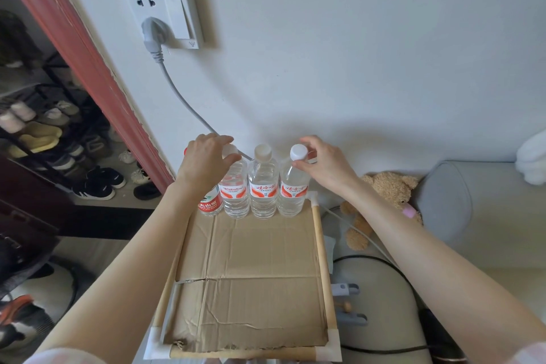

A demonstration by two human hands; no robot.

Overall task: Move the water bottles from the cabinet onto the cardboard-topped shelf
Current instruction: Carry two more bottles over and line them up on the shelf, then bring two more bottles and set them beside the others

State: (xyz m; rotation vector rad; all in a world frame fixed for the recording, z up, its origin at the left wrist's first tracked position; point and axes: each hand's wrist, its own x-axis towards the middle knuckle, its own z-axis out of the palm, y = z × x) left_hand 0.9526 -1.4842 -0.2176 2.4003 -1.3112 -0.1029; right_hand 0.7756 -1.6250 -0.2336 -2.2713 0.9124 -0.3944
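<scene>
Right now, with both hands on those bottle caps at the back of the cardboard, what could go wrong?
1. The clear plastic water bottles stand packed side by side; nudging one may topple its neighbours.
2. The right-end bottle, pinched at its white cap by the right hand, stands near the brown cardboard sheet's corner and could fall off.
3. The left hand covers its bottle's cap, hiding the grip.

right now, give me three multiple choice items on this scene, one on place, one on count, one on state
1. Where do the bottles stand?
A. far edge of the cardboard
B. near edge
C. on the sofa

2. How many bottles show?
A. two
B. four
C. six

3. What is the right hand doing?
A. hanging idle
B. pinching a white cap
C. holding the plug

Key: 1 A, the row stands by the wall; 2 B, three orange labels and one red-green; 3 B, fingers curl round the cap.
</scene>
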